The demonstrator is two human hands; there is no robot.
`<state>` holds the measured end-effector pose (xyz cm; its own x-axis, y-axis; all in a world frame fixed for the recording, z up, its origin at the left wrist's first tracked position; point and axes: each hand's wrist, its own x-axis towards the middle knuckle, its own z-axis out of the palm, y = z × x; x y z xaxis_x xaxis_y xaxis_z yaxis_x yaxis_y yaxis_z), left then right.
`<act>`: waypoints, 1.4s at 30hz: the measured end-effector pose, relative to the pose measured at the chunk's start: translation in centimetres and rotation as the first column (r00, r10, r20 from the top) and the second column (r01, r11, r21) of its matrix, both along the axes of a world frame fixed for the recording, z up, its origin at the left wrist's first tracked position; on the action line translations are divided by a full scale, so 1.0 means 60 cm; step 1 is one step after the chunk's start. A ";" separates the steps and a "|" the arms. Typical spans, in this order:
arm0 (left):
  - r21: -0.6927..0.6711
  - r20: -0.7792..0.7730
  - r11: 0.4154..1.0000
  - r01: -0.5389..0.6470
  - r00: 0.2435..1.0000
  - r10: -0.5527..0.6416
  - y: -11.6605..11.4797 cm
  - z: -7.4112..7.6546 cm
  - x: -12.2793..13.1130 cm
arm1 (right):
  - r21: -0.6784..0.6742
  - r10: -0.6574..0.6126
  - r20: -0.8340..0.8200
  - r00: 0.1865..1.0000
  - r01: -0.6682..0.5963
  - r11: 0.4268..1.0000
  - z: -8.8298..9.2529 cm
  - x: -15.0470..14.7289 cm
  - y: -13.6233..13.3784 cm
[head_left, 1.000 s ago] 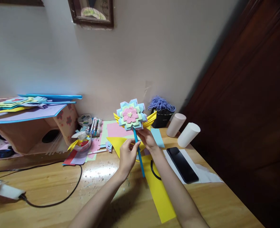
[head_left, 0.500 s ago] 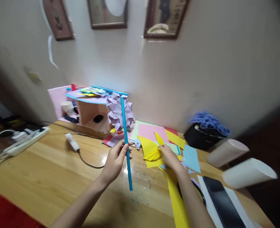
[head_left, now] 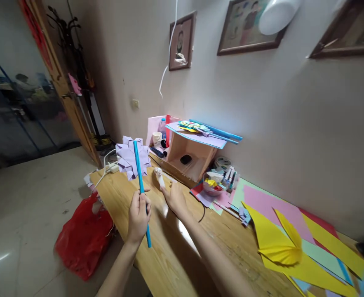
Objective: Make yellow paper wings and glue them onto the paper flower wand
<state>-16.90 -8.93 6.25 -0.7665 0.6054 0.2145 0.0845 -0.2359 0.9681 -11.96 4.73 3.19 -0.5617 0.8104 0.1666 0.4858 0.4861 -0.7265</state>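
My left hand (head_left: 139,214) is closed round a blue paper stick (head_left: 140,175), which stands nearly upright. A lilac folded-paper flower (head_left: 130,159) with pointed petals sits at the stick's top, behind it. My right hand (head_left: 176,200) reaches over the table, fingers stretched out and apart, at the near end of a white corded tool (head_left: 158,177). Whether the fingertips touch the tool I cannot tell. Its exact kind is unclear; it lies on the wooden table (head_left: 166,260).
A cardboard box shelf (head_left: 191,150) stands against the wall, with layered paper pieces and blue sticks on top. Beside it is a bowl (head_left: 212,189) of scraps. Yellow paper (head_left: 277,247) and other coloured sheets lie right. A red bag (head_left: 83,239) sits on the floor left.
The view has turned left. My right hand has let go of the yellow paper and moved left to the white tool. My left hand has carried the flower on its stick left.
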 end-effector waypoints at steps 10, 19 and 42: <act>-0.070 0.042 0.995 -0.076 0.996 0.079 0.012 -0.064 -0.054 | -0.068 0.065 -0.063 0.996 -0.069 0.995 -0.035 -0.108 0.048; -0.118 0.011 0.993 -0.013 1.000 0.014 0.045 -0.056 -0.047 | -0.151 0.204 -0.320 0.925 -0.263 0.953 0.051 0.089 0.005; -0.165 -0.045 0.986 0.031 0.998 -0.039 0.046 -0.056 -0.009 | -0.115 0.258 -0.122 0.959 -0.271 0.956 0.051 0.132 -0.007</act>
<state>-17.44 -6.18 2.92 -0.7353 0.6619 0.1459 0.1263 -0.0776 0.9889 -4.06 4.28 6.23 -0.7439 0.6536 0.1394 0.2708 0.4855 -0.8313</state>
